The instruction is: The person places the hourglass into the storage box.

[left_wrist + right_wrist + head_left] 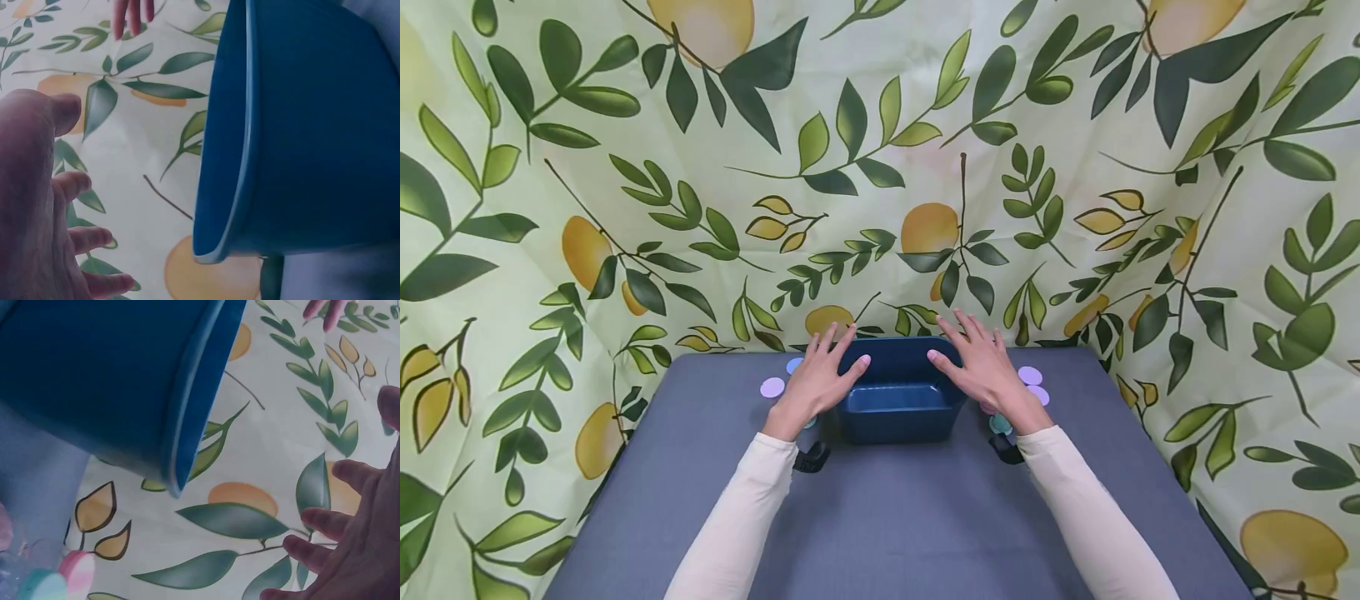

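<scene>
A dark blue rectangular bin [895,427] stands on the table with its mouth upward and, from the head view, no contents showing. My left hand [814,385] hovers by its left side, fingers spread and nothing held. Opposite it, my right hand [988,373] is held over the right side, also with spread fingers. In the left wrist view, a gap separates the hand [31,206] from the bin's rim [249,125]. The right wrist view likewise shows the hand [359,531] apart from the bin [94,369].
Round lilac lids [772,387] and a blue one lie left of the bin, partly behind my hand. On the right are lilac [1030,377] and teal [1000,423] ones; the right wrist view shows clear containers with a pink lid [77,574]. Leaf-patterned cloth [865,208] backs the grey table [887,525].
</scene>
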The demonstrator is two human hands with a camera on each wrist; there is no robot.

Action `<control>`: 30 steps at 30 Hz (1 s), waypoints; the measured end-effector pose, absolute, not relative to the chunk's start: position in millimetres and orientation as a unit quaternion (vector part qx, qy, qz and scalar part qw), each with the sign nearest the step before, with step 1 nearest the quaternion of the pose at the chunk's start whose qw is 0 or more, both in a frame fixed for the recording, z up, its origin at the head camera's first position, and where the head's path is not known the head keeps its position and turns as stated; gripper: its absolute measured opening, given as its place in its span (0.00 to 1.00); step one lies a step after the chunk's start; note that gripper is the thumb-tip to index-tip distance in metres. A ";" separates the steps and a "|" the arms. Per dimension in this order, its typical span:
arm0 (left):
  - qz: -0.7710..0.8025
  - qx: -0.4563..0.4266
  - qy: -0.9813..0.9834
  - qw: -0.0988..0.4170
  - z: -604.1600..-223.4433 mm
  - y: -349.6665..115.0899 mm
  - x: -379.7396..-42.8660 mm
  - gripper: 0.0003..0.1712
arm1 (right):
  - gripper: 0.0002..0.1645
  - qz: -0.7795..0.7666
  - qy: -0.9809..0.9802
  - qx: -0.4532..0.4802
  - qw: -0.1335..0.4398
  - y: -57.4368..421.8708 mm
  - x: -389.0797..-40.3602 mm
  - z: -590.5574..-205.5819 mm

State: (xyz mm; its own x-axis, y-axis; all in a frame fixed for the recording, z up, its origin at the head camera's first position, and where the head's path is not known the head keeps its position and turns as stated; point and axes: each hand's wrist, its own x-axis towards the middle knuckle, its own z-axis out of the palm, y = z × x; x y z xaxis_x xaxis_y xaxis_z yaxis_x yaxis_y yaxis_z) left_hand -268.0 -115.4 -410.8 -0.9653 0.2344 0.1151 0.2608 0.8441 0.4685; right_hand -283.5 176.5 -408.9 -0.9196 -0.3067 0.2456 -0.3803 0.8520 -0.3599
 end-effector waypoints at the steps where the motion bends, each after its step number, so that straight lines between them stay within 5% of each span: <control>1: -0.252 -0.127 -0.959 0.028 -412.0 -116.7 -267.6 0.42 | 0.44 0.206 -0.957 0.180 0.095 179.1 -282.9 -410.4; 30: -0.429 -0.062 -0.900 0.049 -449.4 -134.2 -266.9 0.36 | 0.36 0.324 -0.911 0.127 0.220 243.9 -255.7 -447.0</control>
State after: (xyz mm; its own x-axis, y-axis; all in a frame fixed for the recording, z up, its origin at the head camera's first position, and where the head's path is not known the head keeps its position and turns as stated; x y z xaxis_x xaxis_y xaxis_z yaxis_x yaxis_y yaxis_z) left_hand -266.9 -134.2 -449.4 -0.9874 0.0703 0.1418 0.1545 0.6236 0.7663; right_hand -255.7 243.9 -447.0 -0.8708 -0.0894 0.4834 -0.3745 0.7576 -0.5346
